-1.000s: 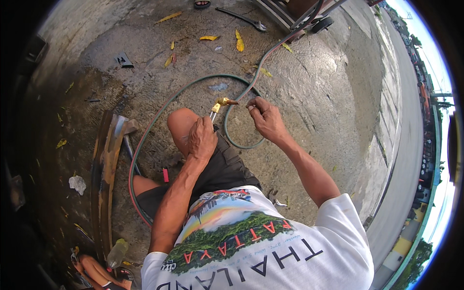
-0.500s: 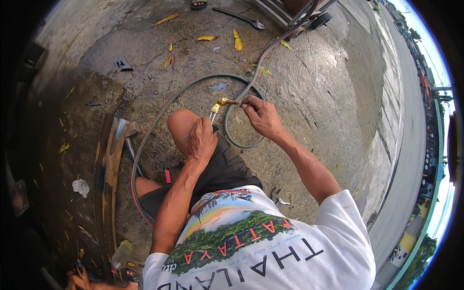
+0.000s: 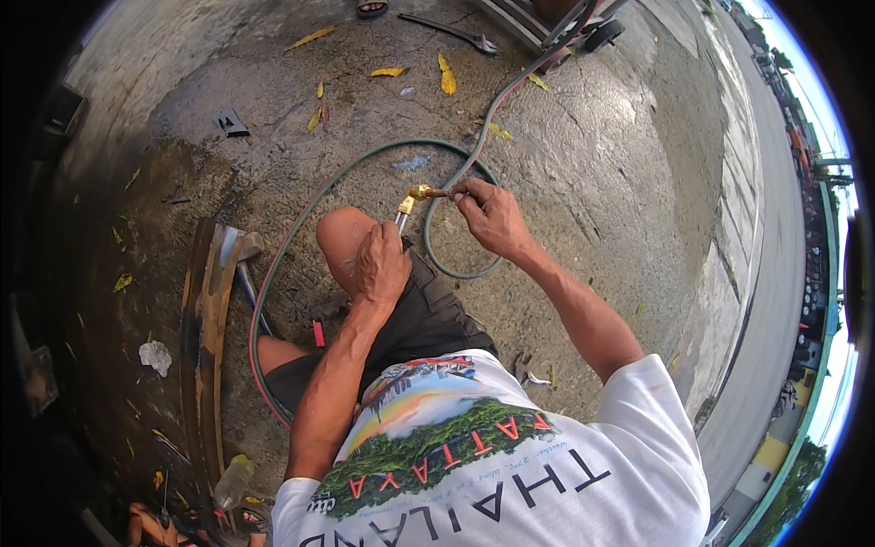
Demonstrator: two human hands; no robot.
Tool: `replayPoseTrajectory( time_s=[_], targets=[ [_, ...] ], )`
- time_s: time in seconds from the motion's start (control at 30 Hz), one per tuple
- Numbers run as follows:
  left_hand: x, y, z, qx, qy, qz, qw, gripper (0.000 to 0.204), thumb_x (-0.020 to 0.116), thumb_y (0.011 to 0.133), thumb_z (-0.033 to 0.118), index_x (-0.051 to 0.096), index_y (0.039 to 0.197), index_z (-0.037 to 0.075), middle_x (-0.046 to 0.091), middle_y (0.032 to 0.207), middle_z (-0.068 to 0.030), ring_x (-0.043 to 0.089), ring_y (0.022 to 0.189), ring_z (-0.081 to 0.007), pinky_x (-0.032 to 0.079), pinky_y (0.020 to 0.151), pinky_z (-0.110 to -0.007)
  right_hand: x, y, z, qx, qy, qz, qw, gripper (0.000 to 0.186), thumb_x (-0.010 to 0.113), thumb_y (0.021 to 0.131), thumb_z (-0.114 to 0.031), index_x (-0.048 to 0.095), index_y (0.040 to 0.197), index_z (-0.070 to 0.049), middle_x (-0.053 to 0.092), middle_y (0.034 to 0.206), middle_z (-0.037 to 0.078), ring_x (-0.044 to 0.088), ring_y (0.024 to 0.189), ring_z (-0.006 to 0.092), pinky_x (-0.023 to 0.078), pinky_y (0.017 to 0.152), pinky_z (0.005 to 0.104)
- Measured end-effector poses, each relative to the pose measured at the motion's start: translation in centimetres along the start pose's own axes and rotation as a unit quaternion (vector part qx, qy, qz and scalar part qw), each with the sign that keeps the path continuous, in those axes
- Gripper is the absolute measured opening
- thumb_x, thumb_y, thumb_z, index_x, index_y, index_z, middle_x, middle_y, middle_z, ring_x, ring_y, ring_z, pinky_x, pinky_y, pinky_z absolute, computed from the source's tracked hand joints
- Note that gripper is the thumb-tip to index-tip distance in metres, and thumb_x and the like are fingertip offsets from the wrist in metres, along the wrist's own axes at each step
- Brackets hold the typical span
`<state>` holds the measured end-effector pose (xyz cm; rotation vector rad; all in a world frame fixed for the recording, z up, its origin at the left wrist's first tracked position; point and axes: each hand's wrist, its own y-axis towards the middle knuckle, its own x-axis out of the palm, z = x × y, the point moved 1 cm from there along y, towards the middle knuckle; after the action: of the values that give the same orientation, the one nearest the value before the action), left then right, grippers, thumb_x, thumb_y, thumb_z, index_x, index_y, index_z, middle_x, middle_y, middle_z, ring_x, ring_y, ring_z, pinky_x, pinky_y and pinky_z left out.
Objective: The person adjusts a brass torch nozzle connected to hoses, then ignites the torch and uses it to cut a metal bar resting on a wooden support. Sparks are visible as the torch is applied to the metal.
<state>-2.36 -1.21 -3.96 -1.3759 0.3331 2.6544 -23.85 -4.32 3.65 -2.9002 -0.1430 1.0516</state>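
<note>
In my left hand (image 3: 382, 263) is a gas cutting torch (image 3: 404, 211), gripped below its brass head with the metal tubes rising out of my fist. The head bends to the right and ends in a darker, copper-coloured tip. Pinched fingers of my right hand (image 3: 490, 217) are at the end of that tip; anything small between them is too hidden to make out. A red and green twin hose (image 3: 344, 168) loops over the concrete around my bent knee and crosses itself just beyond my hands.
Curved rusty metal bars (image 3: 208, 319) lie at left beside a hammer (image 3: 251, 264). An adjustable wrench (image 3: 451, 33) and a wheeled cart (image 3: 556, 36) are at the far side. A plastic bottle (image 3: 234, 481) and another person's limb (image 3: 150, 526) show at lower left. Yellow leaves (image 3: 447, 75) dot the ground.
My hands and the torch stay almost in place. At lower left, the other person's limbs have shifted.
</note>
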Motion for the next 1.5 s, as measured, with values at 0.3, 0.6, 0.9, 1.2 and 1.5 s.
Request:
replayPoseTrajectory(
  time_s=[0.3, 0.6, 0.9, 1.2, 1.5],
  targets=[
    [0.0, 0.1, 0.1, -0.008, -0.009, -0.001, 1.0, 0.038, 0.081, 0.075, 0.003, 0.053, 0.1, -0.001, 0.06, 0.1, -0.0241, 0.062, 0.096, -0.0456, 0.051, 0.079, -0.053, -0.3, 0.9, 0.5, 0.001, -0.017, -0.006, 1.0, 0.026, 0.057, 0.097, -0.02, 0.07, 0.105, 0.0, 0.064, 0.07, 0.017, 0.059, 0.056, 0.0279, 0.045, 0.057, 0.0439],
    [0.5, 0.3, -0.3, 0.017, 0.036, 0.01, 0.999, 0.022, 0.069, 0.081, 0.001, 0.055, 0.097, -0.002, 0.059, 0.093, -0.02, 0.062, 0.087, -0.0373, 0.053, 0.076, -0.048, -0.2, 0.6, -1.5, -0.218, -0.261, 0.024, 0.94, 0.01, 0.062, 0.089, -0.011, 0.057, 0.094, -0.005, 0.063, 0.072, 0.015, 0.065, 0.065, 0.0372, 0.052, 0.059, 0.0466],
    [0.9, -0.4, -0.4, -0.021, 0.011, 0.044, 0.999, 0.014, 0.06, 0.08, -0.002, 0.058, 0.094, -0.002, 0.061, 0.088, -0.0174, 0.065, 0.084, -0.035, 0.054, 0.075, -0.046, 0.6, 0.6, -0.7, -0.146, -0.204, 0.001, 0.968, 0.01, 0.057, 0.096, -0.012, 0.062, 0.098, -0.003, 0.062, 0.072, 0.018, 0.062, 0.059, 0.0334, 0.047, 0.055, 0.0424],
    [1.9, -0.2, -3.1, -0.048, 0.014, 0.089, 0.995, 0.019, 0.064, 0.078, 0.0, 0.059, 0.096, -0.004, 0.062, 0.091, -0.0198, 0.067, 0.085, -0.036, 0.055, 0.074, -0.045, -0.7, -1.7, -0.7, -0.019, 0.154, 0.039, 0.987, 0.02, 0.053, 0.1, -0.018, 0.064, 0.094, -0.001, 0.045, 0.067, -0.003, 0.034, 0.056, 0.0089, 0.029, 0.051, 0.0295],
    [-4.9, -1.0, -0.5, -0.035, -0.09, 0.132, 0.986, 0.029, 0.071, 0.075, 0.005, 0.055, 0.097, -0.005, 0.061, 0.09, -0.0221, 0.066, 0.085, -0.0402, 0.053, 0.073, -0.05, 5.5, -1.3, 0.9, -0.254, -0.166, -0.076, 0.95, 0.033, 0.058, 0.095, -0.018, 0.07, 0.121, -0.001, 0.066, 0.125, 0.024, 0.062, 0.114, 0.0434, 0.05, 0.098, 0.0458]
  ],
)
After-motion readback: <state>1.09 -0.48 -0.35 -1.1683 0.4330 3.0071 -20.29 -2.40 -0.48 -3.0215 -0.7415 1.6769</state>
